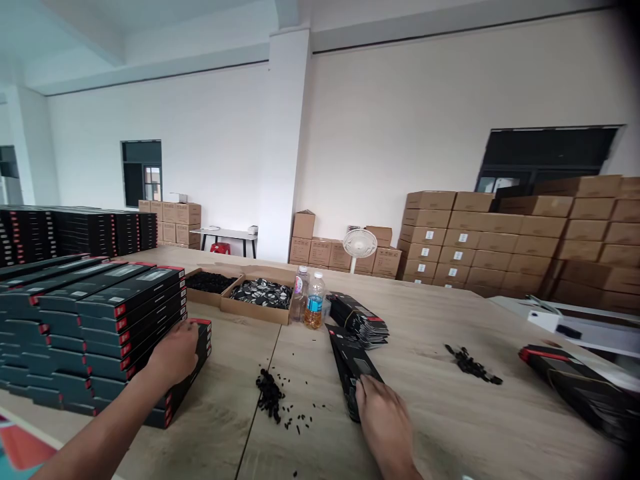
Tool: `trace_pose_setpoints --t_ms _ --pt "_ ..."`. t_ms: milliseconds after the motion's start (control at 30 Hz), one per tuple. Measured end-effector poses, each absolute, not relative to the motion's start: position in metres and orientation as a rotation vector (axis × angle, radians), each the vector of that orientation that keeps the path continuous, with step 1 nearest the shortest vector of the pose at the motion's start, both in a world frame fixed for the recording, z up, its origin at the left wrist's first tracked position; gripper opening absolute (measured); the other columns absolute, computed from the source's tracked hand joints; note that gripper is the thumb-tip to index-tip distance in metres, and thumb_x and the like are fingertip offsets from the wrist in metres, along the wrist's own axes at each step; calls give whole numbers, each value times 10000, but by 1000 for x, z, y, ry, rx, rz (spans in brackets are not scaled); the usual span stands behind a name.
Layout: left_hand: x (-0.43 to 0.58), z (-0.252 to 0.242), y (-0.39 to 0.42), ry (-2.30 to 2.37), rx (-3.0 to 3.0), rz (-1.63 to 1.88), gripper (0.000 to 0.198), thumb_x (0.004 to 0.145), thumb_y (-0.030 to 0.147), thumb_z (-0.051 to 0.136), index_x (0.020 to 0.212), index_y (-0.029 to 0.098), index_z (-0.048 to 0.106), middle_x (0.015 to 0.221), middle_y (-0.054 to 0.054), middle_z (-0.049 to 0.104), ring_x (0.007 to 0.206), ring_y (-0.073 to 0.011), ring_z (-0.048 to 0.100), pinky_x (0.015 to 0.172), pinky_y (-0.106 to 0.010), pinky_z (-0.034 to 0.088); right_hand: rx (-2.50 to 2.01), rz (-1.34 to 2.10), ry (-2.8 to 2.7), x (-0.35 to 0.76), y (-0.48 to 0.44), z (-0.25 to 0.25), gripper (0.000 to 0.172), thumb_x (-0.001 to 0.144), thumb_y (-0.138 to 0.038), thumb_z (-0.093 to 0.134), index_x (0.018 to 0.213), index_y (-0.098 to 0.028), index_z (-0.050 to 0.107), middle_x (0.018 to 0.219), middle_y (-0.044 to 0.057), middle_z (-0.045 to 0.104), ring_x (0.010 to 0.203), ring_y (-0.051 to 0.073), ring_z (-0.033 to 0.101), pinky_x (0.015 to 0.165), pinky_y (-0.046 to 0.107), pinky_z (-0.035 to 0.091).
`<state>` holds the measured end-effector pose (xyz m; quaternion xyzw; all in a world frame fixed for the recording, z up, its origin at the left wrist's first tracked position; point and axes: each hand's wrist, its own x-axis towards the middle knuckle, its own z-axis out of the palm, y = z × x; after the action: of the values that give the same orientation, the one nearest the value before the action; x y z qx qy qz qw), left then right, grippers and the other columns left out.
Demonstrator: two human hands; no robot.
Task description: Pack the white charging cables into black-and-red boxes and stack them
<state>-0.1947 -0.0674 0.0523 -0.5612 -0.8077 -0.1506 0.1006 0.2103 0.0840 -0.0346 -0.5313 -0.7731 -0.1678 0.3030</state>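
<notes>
My left hand (176,351) rests against the right end of the stacked black boxes (135,293), near the short front stack with red ends; its fingers are bent and partly hidden, so its grip cannot be made out. Toward the middle of the table, my right hand (384,417) is closed on the near end of a flat black sleeve (357,360). Behind that sleeve lies a banded bundle of black sleeves (357,317). Small black parts (270,395) are heaped and scattered on the wood between my hands.
Two bottles (315,303) stand beside cardboard trays (255,310) of small parts. Farther right are another black pile (473,365) and a banded black bundle (575,383). Cartons (480,233) and a white fan (359,244) are beyond the table (425,320).
</notes>
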Motion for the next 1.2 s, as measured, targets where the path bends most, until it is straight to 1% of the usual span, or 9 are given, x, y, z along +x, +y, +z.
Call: trace_pose_setpoints --t_ms 133,300,367,433,533,700,867,1067,1200 --pt "-136 52 -59 -2230 -1951 -909 494 869 305 587 1327 117 586 1443 -177 548 1364 -294 487 1162 -419 348 -1237 -528 -1814 221 77 -12 398 1006 -299 365 977 -165 738 963 136 776 880 271 689 862 403 427" --pt "-20 38 -28 -2212 -2526 -2467 562 905 609 506 1329 248 582 1485 -119 518 1322 -276 539 949 -414 540 -824 -523 -1809 181 47 15 217 977 -270 516 1043 -225 718 989 76 782 868 237 683 811 390 429" --pt "7 35 -6 -2110 -2232 -3159 500 881 589 563 1215 223 631 1339 -129 643 1191 -268 641 819 -361 585 -703 -423 -1935 154 40 21 217 958 -230 540 1086 -249 715 1037 64 777 900 236 682 821 401 446" --pt "13 31 17 -2036 -1733 -3510 368 853 490 631 1058 185 652 1068 -104 751 985 -223 721 728 -291 587 -636 -270 -2041 134 40 22 245 955 -222 537 1134 -244 702 1109 73 757 982 245 675 858 414 471" --pt "-12 22 43 -2031 -1392 -3543 243 801 343 667 988 193 629 892 -43 754 800 -180 722 644 -270 586 -623 -17 -2074 121 54 15 233 962 -232 513 1082 -228 714 1140 87 734 1053 242 659 902 412 499" --pt "-57 3 48 -2142 -1289 -3429 271 667 188 742 926 169 665 851 -49 755 765 -195 714 653 -335 616 -808 378 -2118 118 78 -17 181 897 -176 536 821 -209 698 834 47 694 826 199 659 752 323 529" --pt "-52 -1 49 -2201 -1375 -3329 274 583 91 724 848 147 685 758 -25 743 657 -167 689 575 -279 600 -798 707 -2244 96 75 -36 188 754 -61 599 825 -211 689 965 41 697 931 203 647 825 312 506" --pt "-51 -7 55 -2260 -1369 -3236 217 549 58 673 748 144 656 598 26 671 495 -106 605 469 -204 535 -872 721 -2487 76 75 -30 147 693 -67 643 725 -202 691 826 5 688 781 172 621 689 249 451" --pt "-56 -9 56 -2306 -1366 -3169 124 614 138 649 736 154 663 637 0 694 548 -131 629 470 -223 543 -981 588 -2550 81 77 -23 102 695 -117 654 701 -207 702 832 18 703 779 182 624 696 264 428"
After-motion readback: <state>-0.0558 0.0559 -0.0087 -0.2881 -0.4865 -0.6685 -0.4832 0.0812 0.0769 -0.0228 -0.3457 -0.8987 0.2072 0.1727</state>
